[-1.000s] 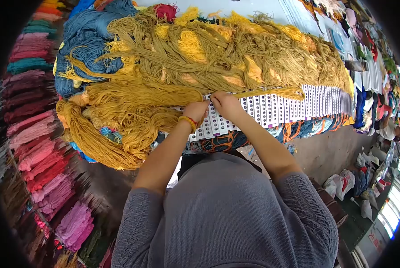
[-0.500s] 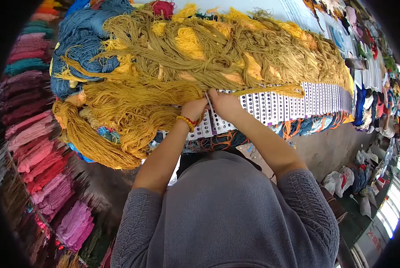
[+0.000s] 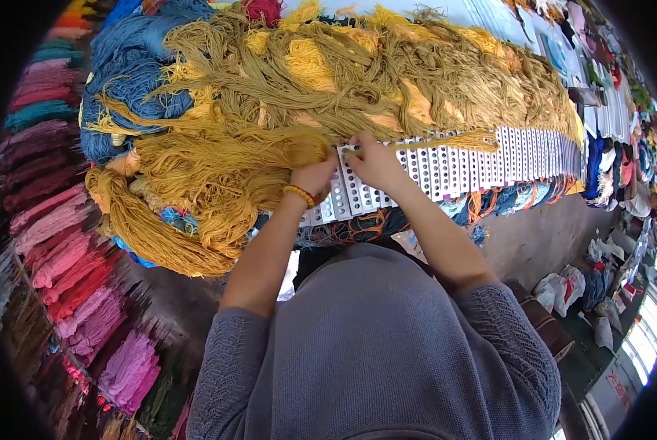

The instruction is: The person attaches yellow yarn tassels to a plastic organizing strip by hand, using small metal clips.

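Note:
A thick hank of mustard-coloured yarn point(image 3: 218, 165) spreads over the left part of the pile, and my left hand point(image 3: 315, 177) is closed round its right end. Just to the right, my right hand point(image 3: 374, 165) has its fingers bent together on a thin strand of yarn point(image 3: 468, 141). That strand stretches rightward over a row of white cards punched with round holes point(image 3: 435, 174). Both hands are over the left end of this row, and the cards overlap one another. My fingers partly hide what each hand holds.
Olive and yellow yarn point(image 3: 387, 81) covers the table beyond the cards, with blue yarn point(image 3: 134, 77) at the left. Multicoloured yarn point(image 3: 350, 233) hangs along the near edge. Pink hanks point(image 3: 126, 370) line the left side. Plastic bags point(image 3: 563, 290) lie at the right.
My hands have moved apart a little, the right one shifting slightly right and up. A card that stood tilted between them now lies flatter in the row.

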